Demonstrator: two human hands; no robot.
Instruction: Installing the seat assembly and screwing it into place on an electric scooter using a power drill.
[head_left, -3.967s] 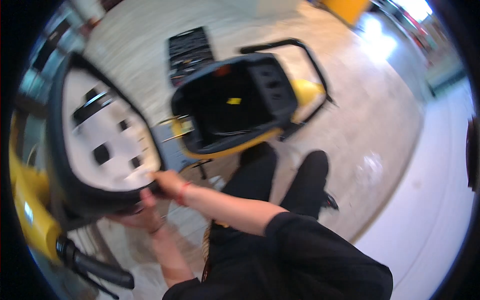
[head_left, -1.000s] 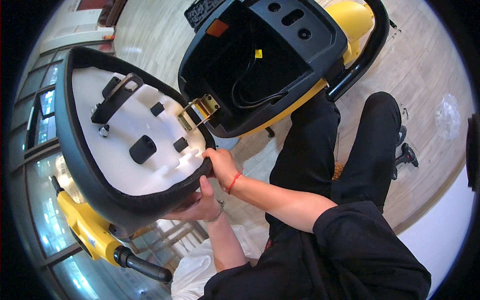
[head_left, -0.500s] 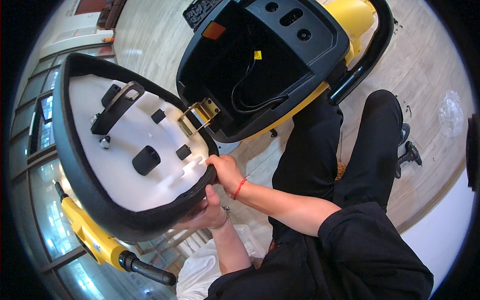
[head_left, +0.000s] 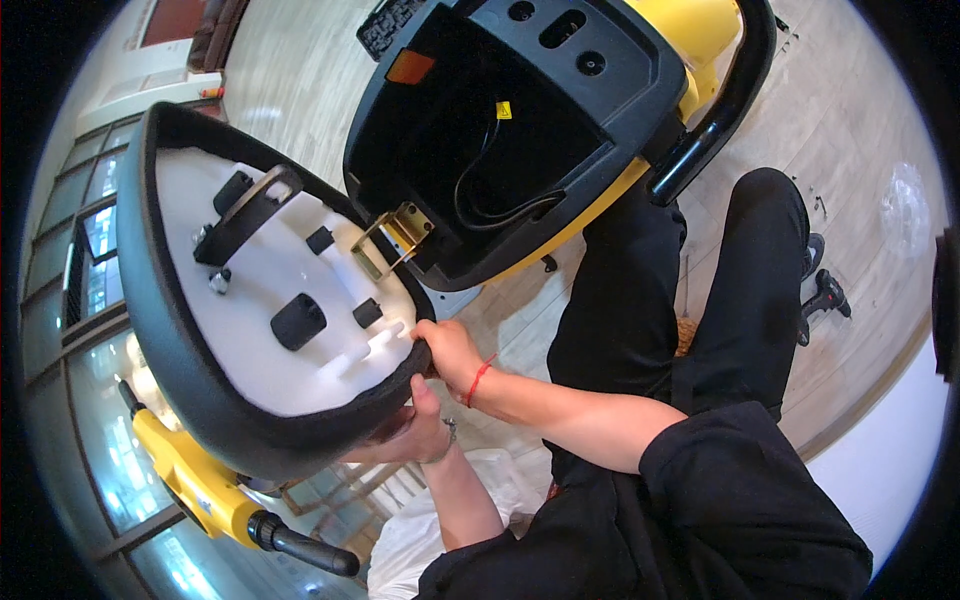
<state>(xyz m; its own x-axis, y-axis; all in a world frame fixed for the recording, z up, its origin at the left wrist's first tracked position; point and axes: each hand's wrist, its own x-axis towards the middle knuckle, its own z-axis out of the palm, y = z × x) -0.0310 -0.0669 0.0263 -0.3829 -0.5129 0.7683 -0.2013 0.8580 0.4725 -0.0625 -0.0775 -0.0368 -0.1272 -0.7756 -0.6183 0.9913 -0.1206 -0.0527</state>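
The tipped-up scooter seat (head_left: 255, 440) shows its white plastic underside (head_left: 255, 340), with black rubber blocks and a dark latch loop (head_left: 250, 215) on it. A brass-coloured hinge (head_left: 405, 228) joins it to the black storage compartment (head_left: 470, 140) of the yellow scooter. My right hand (head_left: 448, 355), with a red string at the wrist, pinches the black cover edge near the hinge end; its fingertips are partly hidden. Just below, my left hand (head_left: 415, 430) grips the same seat from its outer side, thumb upright by the edge and other fingers behind the seat.
The scooter's yellow handlebar part (head_left: 190, 480) with a black grip is at lower left. A curved black rail (head_left: 715, 125) stands at upper right. On the floor are a cordless drill (head_left: 826, 295), small loose parts and clear plastic wrap (head_left: 905, 210). My legs (head_left: 620, 300) are beside the compartment.
The scooter body and compartment have shifted slightly up and left in the picture, while the seat's latch and far parts sit slightly further right. Both hands keep nearly the same hold on the seat edge.
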